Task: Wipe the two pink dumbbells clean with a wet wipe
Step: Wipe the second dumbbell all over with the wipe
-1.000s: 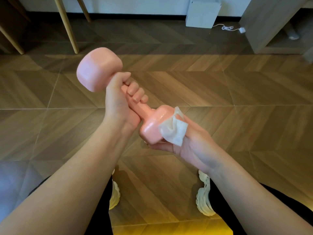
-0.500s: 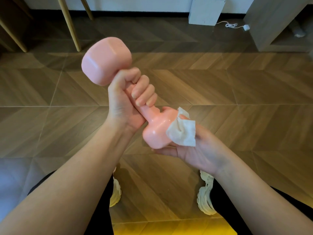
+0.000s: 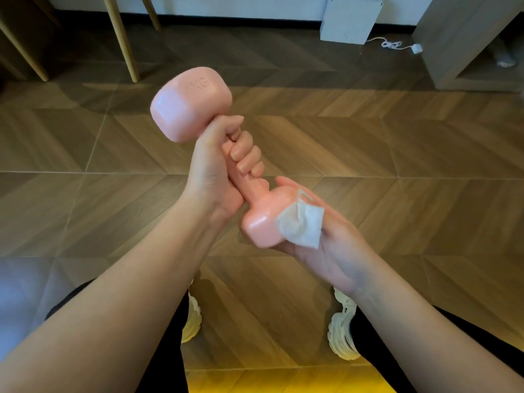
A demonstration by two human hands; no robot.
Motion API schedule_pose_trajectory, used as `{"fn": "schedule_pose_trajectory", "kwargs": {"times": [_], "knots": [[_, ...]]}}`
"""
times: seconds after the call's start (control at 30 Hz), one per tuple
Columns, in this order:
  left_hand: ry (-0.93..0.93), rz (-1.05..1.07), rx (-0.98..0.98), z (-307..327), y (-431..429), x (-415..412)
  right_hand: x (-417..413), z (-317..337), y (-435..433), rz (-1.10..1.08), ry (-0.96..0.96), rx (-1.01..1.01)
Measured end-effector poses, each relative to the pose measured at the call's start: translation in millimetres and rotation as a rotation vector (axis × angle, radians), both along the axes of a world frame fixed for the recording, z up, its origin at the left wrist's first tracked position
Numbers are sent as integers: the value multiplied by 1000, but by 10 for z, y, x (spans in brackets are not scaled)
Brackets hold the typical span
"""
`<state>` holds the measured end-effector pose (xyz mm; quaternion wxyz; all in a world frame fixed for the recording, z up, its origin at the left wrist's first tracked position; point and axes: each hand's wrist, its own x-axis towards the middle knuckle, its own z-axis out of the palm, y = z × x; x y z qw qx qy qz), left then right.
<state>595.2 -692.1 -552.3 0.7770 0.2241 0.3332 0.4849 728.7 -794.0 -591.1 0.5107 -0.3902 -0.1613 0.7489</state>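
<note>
A pink dumbbell (image 3: pixel 190 104) is held in the air over the wooden floor, tilted with one head up at the left and the other low at the right. My left hand (image 3: pixel 218 168) grips its handle, fingers curled round it. My right hand (image 3: pixel 326 242) cups the lower head from underneath and from the right. It holds a crumpled white wet wipe (image 3: pixel 302 226) against that head. Only one dumbbell is in view.
Below are my two light-coloured shoes (image 3: pixel 341 333) on the floor. Wooden furniture legs (image 3: pixel 122 38) stand at the back left. A white box (image 3: pixel 350 17) with a cable and a grey cabinet (image 3: pixel 465 38) stand at the back right.
My left hand has turned the dumbbell, so the upper head shows a different face. The wipe has shifted on the lower head under my right hand.
</note>
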Motion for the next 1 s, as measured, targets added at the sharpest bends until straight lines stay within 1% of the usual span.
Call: {"fn": "schedule_pose_trajectory", "kwargs": {"times": [0.07,0.1,0.17,0.23,0.33,0.4,0.47,0.53,0.6,0.67,0.7,0.73,0.77,0.83,0.93,1.0], "knots": [[-14,-47,54,-20,-44,16,-49,-8,21,-3,-34,-80],[-33,-75,84,-25,-60,16,-52,-6,21,59,-11,-100],[-85,-121,137,-27,-67,3,-12,24,-10,224,93,-66],[-108,-108,158,-27,-58,-21,66,29,-53,265,148,-26],[-12,-35,140,-41,-66,-19,107,17,-87,170,106,20],[62,-9,85,-56,-76,-1,93,7,-74,97,58,10],[82,16,36,-57,-74,3,55,-1,-46,58,19,-22],[86,7,37,-49,-68,-3,0,24,-1,34,-35,-63],[105,-37,67,-27,-72,-6,-32,36,35,-15,-203,-89],[124,-67,83,-20,-76,-15,-35,31,43,-129,-469,-50],[129,-76,83,-17,-74,-16,-20,12,24,-212,-606,-1],[129,-81,78,-17,-74,-13,-7,-1,4,-298,-737,90],[125,-83,68,-17,-74,-4,-1,3,-17,-346,-857,225],[119,-85,44,-23,-75,11,8,-14,-73,-340,-1044,467],[134,-97,24,-25,-66,3,76,13,-114,-250,-1174,635],[158,-105,24,-32,-55,-15,132,36,-143,-111,-1217,725]]}}
